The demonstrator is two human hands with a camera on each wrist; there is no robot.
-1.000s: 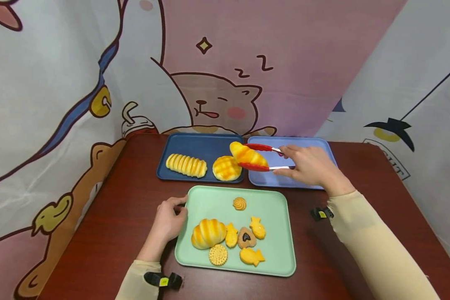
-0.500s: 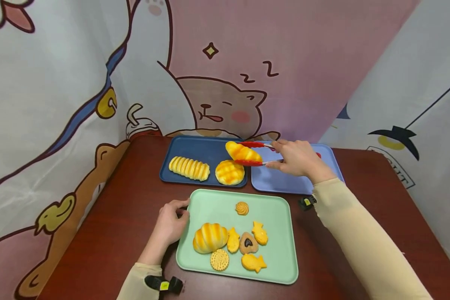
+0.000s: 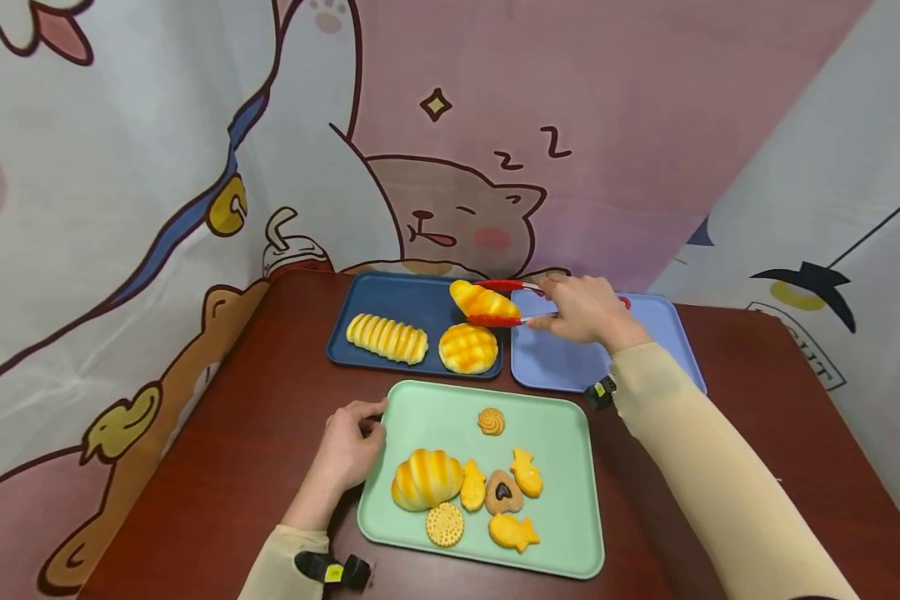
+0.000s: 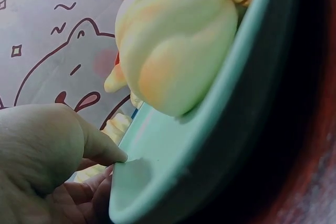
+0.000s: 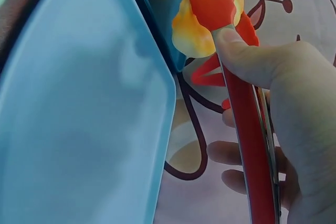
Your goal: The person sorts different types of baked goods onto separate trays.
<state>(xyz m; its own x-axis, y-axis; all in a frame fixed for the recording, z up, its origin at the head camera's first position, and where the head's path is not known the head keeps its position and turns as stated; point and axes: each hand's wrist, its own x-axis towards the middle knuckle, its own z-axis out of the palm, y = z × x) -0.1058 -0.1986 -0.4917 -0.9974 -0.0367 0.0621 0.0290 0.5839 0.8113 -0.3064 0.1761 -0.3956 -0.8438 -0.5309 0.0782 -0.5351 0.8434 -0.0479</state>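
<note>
My right hand [image 3: 581, 308] grips red-and-metal tongs [image 3: 493, 320], thumb along one arm in the right wrist view. Between the tongs' red tips is a small yellow croissant [image 3: 482, 298], above the right part of the dark blue tray [image 3: 405, 293]. Just in front of it on that tray lies a round checked bun [image 3: 468, 348]; a ridged long bread [image 3: 386, 337] is to its left. My left hand [image 3: 351, 446] holds the left rim of the green tray [image 3: 562, 429], a fingertip on the rim in the left wrist view. A plump striped roll [image 3: 427, 479] lies near that hand.
A light blue tray [image 3: 671, 333] stands beside the dark blue one, under my right forearm. On the green tray are a swirl cookie [image 3: 491, 421], a heart cookie [image 3: 503, 492], a round cookie [image 3: 445, 524] and several fish-shaped ones. A printed cloth [image 3: 450, 192] hangs behind the table.
My right hand has carried the tongs and croissant left, from the gap between the back trays to over the dark blue tray. The left hand stays at the green rim. The head view has shifted slightly.
</note>
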